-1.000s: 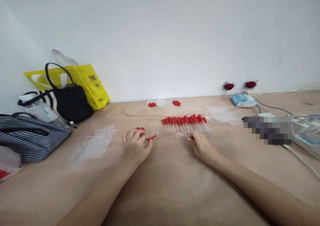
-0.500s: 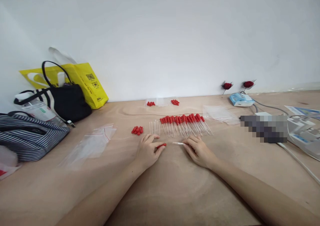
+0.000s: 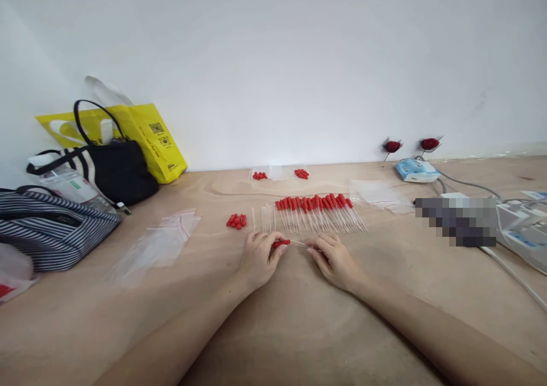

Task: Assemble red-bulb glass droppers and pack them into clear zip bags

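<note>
Between the fingers of my left hand is a red rubber dropper bulb. My right hand pinches a thin clear glass dropper tube, whose near end meets the mouth of the bulb. How far the tube sits inside the bulb I cannot tell. Just beyond my hands lies a row of droppers with red bulbs on their tubes. Several bare glass tubes lie to the left of that row. Further left is a small heap of loose red bulbs.
Clear plastic bags lie at left and right. Two more small groups of red bulbs rest near the wall. A striped bag, a black handbag and a yellow bag stand at left. A blue tissue pack sits at right.
My hands have come closer together. The gap between the red bulb and the glass tube has closed, and they now meet. The view has shifted slightly.
</note>
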Tool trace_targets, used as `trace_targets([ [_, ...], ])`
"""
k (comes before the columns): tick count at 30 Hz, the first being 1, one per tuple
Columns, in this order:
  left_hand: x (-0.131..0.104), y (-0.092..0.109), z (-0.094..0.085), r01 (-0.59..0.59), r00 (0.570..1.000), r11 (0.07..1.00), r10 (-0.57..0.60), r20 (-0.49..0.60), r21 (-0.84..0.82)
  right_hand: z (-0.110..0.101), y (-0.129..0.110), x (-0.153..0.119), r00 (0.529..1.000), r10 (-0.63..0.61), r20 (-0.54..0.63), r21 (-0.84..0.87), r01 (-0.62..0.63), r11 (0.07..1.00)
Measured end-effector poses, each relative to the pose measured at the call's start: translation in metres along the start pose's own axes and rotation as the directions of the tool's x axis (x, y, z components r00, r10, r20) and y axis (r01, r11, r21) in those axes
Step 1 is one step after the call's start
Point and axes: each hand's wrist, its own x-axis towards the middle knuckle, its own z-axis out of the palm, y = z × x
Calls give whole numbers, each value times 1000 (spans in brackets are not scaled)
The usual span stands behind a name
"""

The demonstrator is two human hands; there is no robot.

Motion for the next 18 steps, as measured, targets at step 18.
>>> trace_targets([
  [18,-3,-1,1,-114,993,993,114,-2,-42,-2,3,3,985,-165,51,-31,167,985],
])
